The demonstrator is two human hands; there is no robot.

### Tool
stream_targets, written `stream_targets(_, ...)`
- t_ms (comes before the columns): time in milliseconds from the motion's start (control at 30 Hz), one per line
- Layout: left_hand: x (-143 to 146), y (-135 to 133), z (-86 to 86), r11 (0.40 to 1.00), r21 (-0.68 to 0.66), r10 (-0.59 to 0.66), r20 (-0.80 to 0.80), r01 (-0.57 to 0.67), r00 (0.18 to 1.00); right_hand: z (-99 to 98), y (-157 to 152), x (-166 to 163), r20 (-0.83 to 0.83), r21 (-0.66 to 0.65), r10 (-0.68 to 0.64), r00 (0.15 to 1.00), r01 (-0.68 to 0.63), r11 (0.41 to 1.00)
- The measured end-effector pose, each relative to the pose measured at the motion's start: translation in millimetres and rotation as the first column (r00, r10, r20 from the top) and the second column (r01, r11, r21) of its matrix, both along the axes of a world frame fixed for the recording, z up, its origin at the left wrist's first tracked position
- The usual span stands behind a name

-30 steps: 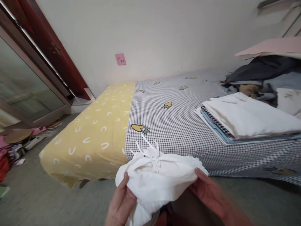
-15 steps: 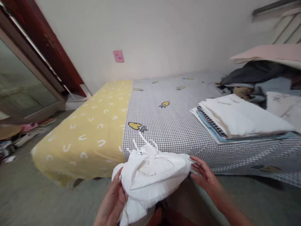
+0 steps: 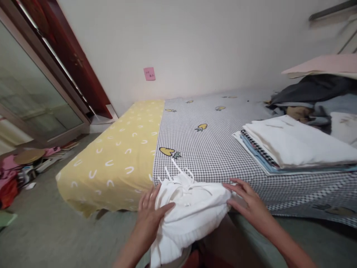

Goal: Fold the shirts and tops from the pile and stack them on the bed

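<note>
A white garment (image 3: 195, 212) with thin tie strings lies bunched at the near edge of the bed, its lower part hanging toward me. Its ties rest on the checked sheet, and a small label shows inside the neck opening. My left hand (image 3: 152, 214) grips the garment's left side, thumb over the cloth. On the opposite side, my right hand (image 3: 249, 203) holds the cloth's edge between thumb and fingers. Part of the garment's underside is hidden.
The bed (image 3: 189, 141) has yellow and checked bedding. A stack of folded clothes (image 3: 292, 145) sits on its right, with a dark clothes heap (image 3: 312, 89) behind. Assorted items (image 3: 30, 160) lie on the floor at left, near a glass-panelled door (image 3: 41, 89).
My left hand has gone from under the garment's left side to over it, thumb on top. My right hand stays at the right edge. The view has turned slightly left.
</note>
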State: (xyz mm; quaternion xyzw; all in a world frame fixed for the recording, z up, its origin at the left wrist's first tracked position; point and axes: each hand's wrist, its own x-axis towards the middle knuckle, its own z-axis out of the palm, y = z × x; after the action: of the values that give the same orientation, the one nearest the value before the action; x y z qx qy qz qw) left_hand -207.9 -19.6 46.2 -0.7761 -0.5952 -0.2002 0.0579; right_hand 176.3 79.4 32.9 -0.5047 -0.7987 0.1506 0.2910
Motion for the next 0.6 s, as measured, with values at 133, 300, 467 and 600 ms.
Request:
stream_targets(133,10,24,1.6,0.998,-0.058,0.021,-0.047,-0.024,0.999,5.2,-2,-14,0.184,0.087,0.099,0.978,-0.116,0.989)
stream_targets(300,7,33,5.7,0.999,-0.007,-0.049,-0.041,0.049,0.998,23.4,7,-38,0.065,0.098,0.047,0.997,-0.053,0.994)
stream_targets(467,-1,27,-4.9,0.996,-0.034,-0.090,-0.111,0.086,0.990,37.5,24,-24,-0.177,-0.091,-0.112,0.978,0.097,0.991)
stream_targets(600,5,28,-16.9,0.994,-0.080,0.068,-0.105,-0.077,0.992,44.3,26,4,-0.162,-0.045,-0.336,0.928,0.333,0.942)
